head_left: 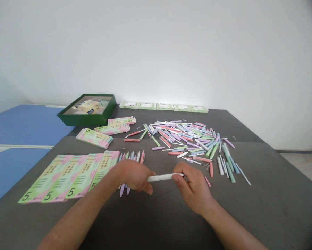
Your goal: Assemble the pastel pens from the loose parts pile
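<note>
Held level above the near part of the dark desk [249, 208], between left hand [137, 174] and right hand [192, 187]: one white pen [162, 177]. Right grip closed, thumb and forefinger pinching the pen's right end; left grip closed around the opposite end, fingers curled rather than clenched. Seemingly part of the way along, judging from the layout — a short row of upright-aligned, mixed-color pens [142, 156] lying side by side under and beyond the left hand, apparently put together, against a far larger heap of loose pen parts [182, 133] spread across the middle and right of the desk, seemingly still separate for the most part. To the left, four printed cartons [51, 177] laid flat and overlapping, with three smaller-looking cartons [94, 138] behind, near the green box [85, 119] with plastic bags [90, 105] inside. Along the far edge, five pale flat packs [164, 106] in a line, contents impossible to make out. Hidden behind the left hand and wrist: the middle of the pen row, so no sure count there; under the left forearm, the lower part of the nearest carton. Also covered, both ends of the white pen, at the fingers — no telling about a fully joined barrel or a refill inside. Too tangled for sorting by eye: barrels, thin white tubes and small clips in the heap.
</note>
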`<state>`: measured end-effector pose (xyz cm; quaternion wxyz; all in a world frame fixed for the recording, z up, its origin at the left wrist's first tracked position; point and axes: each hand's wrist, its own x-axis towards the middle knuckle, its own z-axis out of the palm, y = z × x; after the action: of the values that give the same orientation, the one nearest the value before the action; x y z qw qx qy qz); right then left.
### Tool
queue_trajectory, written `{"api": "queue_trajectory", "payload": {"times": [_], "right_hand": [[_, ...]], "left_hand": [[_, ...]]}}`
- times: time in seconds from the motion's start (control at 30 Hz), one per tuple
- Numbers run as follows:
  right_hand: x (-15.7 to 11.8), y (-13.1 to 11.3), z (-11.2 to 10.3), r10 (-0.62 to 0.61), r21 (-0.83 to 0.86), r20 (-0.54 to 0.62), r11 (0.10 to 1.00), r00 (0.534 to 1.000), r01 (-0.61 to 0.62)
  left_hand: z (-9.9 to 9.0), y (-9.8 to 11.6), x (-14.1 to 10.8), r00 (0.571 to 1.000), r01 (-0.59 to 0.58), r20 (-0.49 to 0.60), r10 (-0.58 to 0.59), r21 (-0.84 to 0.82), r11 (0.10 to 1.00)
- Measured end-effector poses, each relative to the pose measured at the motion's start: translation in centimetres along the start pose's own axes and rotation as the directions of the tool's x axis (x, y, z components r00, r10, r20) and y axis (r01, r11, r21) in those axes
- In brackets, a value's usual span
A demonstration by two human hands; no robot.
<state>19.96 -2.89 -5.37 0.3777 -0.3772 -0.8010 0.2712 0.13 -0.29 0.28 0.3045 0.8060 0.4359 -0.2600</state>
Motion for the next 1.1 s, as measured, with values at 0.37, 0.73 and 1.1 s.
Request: {"api": "queue_trajectory", "payload": {"times": [0.37,0.73,1.1], "right_hand": [[-0.4,0.0,0.1,-0.086,-0.024,0.065,0.996,0.994,0.088],[0.0,0.0,1.2,-0.017,-0.104,-0.021,0.994,1.000,0.014],[0.1,0.5,1.3,-0.002,0.008,-0.073,1.000,0.997,0.003]], "left_hand": [[0.2,0.0,0.2,1.000,0.021,-0.019,-0.019,0.064,0.998],[-0.1,0.4,-0.6,0.996,0.050,-0.074,-0.044,0.086,0.995],[0.0,0.6,-0.3,0.998,0.057,-0.040,-0.055,0.061,0.996]]}}
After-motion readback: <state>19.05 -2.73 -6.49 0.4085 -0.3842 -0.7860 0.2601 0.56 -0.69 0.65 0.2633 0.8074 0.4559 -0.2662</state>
